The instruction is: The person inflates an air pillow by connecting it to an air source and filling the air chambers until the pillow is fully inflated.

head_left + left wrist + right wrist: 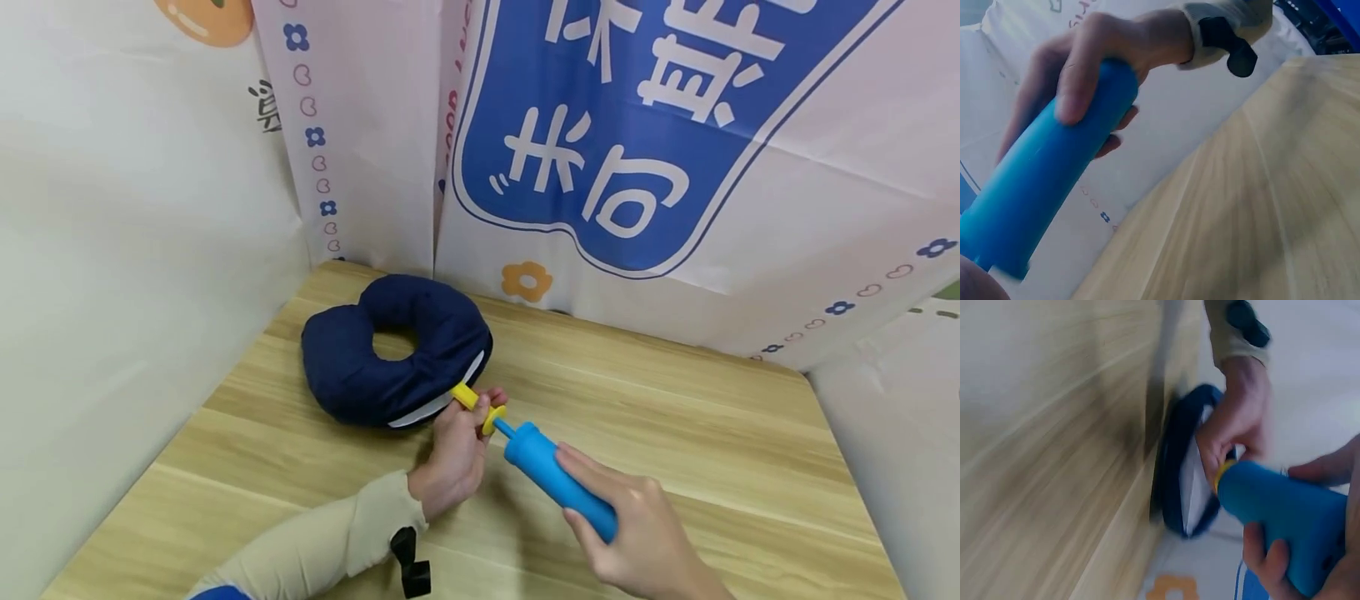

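Note:
A navy U-shaped neck pillow (337, 358) lies on the table, its seam open along the near right side with a white inner layer (427, 410) showing. My left hand (457, 450) is at that opening and pinches the yellow nozzle end (465, 395) of a hand pump. The nozzle tip meets the pillow's edge; whether it sits inside a valve is hidden. My right hand (637, 521) grips the pump's blue barrel (558, 479), with a thin blue rod showing between barrel and yellow flange. In the left wrist view, fingers (1079, 87) wrap the barrel.
The wood-grain table (712, 417) extends to the right of both hands. Printed white sheets (375, 125) stand as walls behind and at the sides, close behind the pillow. A black strap (408, 558) hangs at my left sleeve's cuff.

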Demonstrator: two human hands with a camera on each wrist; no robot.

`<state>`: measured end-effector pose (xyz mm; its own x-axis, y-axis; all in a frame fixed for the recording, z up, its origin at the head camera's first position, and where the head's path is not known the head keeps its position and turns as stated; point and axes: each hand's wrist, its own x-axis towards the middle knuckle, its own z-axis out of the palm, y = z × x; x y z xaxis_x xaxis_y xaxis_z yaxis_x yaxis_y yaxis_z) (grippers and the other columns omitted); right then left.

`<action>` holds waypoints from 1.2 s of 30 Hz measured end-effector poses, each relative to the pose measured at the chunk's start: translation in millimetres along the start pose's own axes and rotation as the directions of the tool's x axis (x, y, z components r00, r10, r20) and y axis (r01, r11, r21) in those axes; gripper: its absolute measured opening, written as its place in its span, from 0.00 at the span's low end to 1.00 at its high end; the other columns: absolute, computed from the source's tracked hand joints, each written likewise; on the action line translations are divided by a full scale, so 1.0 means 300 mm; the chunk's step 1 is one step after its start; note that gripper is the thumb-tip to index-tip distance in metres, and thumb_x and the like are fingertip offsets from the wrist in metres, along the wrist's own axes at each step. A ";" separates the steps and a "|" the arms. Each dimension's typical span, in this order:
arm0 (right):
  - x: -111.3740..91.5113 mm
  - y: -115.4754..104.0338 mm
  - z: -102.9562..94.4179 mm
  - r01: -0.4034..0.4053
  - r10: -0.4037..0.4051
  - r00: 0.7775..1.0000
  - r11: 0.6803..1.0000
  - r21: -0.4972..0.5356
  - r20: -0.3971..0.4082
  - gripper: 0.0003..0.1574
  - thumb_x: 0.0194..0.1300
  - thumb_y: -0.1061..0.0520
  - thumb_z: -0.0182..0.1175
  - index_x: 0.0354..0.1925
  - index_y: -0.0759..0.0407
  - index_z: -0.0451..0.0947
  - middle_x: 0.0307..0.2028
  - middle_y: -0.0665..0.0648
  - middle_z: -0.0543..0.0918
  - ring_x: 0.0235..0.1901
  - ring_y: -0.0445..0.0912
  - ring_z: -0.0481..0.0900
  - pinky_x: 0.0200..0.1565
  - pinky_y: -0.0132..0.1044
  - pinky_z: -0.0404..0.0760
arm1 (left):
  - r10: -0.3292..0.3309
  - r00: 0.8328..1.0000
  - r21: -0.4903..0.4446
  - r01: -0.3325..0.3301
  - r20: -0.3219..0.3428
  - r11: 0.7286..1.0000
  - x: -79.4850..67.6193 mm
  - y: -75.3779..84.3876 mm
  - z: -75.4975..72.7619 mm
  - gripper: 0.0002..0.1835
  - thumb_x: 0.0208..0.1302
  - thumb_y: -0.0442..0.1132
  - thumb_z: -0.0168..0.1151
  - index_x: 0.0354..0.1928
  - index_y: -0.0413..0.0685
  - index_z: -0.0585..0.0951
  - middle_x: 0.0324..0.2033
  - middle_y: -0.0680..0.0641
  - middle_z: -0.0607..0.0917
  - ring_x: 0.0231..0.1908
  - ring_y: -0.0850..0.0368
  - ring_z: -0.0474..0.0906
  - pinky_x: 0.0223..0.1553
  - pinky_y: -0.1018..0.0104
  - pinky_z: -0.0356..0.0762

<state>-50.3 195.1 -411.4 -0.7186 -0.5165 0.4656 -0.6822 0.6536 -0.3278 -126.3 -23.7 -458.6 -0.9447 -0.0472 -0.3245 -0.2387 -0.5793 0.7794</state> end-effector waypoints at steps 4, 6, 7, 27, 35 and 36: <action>0.050 0.008 0.069 0.023 -0.023 0.999 1.000 -0.001 -0.029 0.40 0.52 0.59 0.77 0.66 0.57 0.82 0.60 0.56 0.88 0.48 0.49 0.92 0.42 0.40 0.91 | -0.018 1.000 0.022 0.017 0.024 1.000 0.001 -0.003 -0.006 0.15 0.84 0.36 0.49 0.64 0.36 0.68 0.55 0.47 0.85 0.55 0.57 0.81 0.62 0.67 0.77; 0.057 0.020 0.083 0.022 -0.021 0.999 1.000 0.018 -0.024 0.40 0.53 0.59 0.77 0.66 0.58 0.82 0.60 0.56 0.88 0.49 0.49 0.92 0.42 0.41 0.91 | -0.035 0.998 0.036 0.033 0.053 0.999 0.012 0.003 -0.016 0.15 0.83 0.35 0.50 0.64 0.35 0.70 0.53 0.47 0.86 0.53 0.58 0.83 0.58 0.71 0.78; 0.054 0.027 0.083 0.024 -0.023 1.000 0.999 0.028 -0.015 0.40 0.55 0.59 0.77 0.67 0.58 0.81 0.61 0.56 0.87 0.50 0.49 0.91 0.43 0.41 0.91 | -0.036 0.997 0.043 0.033 0.068 0.999 0.019 0.008 -0.022 0.15 0.83 0.35 0.50 0.64 0.34 0.71 0.53 0.47 0.87 0.51 0.60 0.84 0.56 0.72 0.80; 0.038 -0.009 0.023 0.043 -0.044 0.999 0.998 -0.039 -0.008 0.42 0.53 0.59 0.77 0.68 0.56 0.81 0.61 0.56 0.87 0.48 0.50 0.92 0.42 0.39 0.91 | 0.012 1.000 0.031 -0.012 0.006 0.999 0.026 0.026 -0.026 0.15 0.83 0.36 0.50 0.63 0.35 0.72 0.51 0.50 0.88 0.53 0.59 0.85 0.59 0.69 0.77; 0.098 -0.002 0.112 0.051 -0.054 0.997 0.997 -0.060 -0.047 0.38 0.52 0.58 0.76 0.64 0.61 0.83 0.59 0.58 0.89 0.45 0.48 0.93 0.38 0.43 0.92 | 0.022 0.997 0.034 -0.024 0.073 0.999 0.027 0.012 -0.038 0.20 0.84 0.37 0.50 0.69 0.33 0.69 0.52 0.49 0.88 0.54 0.58 0.82 0.57 0.73 0.80; 0.100 0.000 0.112 0.042 -0.044 0.998 0.998 -0.056 -0.048 0.39 0.52 0.58 0.77 0.64 0.61 0.83 0.58 0.58 0.89 0.45 0.48 0.93 0.39 0.44 0.92 | 0.019 0.996 0.038 -0.023 0.090 0.999 0.032 0.016 -0.042 0.20 0.83 0.37 0.51 0.69 0.33 0.69 0.53 0.49 0.87 0.54 0.59 0.83 0.57 0.73 0.80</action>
<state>-76.3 160.9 -425.2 -0.6805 -0.5180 0.5183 -0.7029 0.6614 -0.2617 -133.6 -37.2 -464.8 -0.9655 0.0149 -0.2601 -0.2257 -0.5468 0.8063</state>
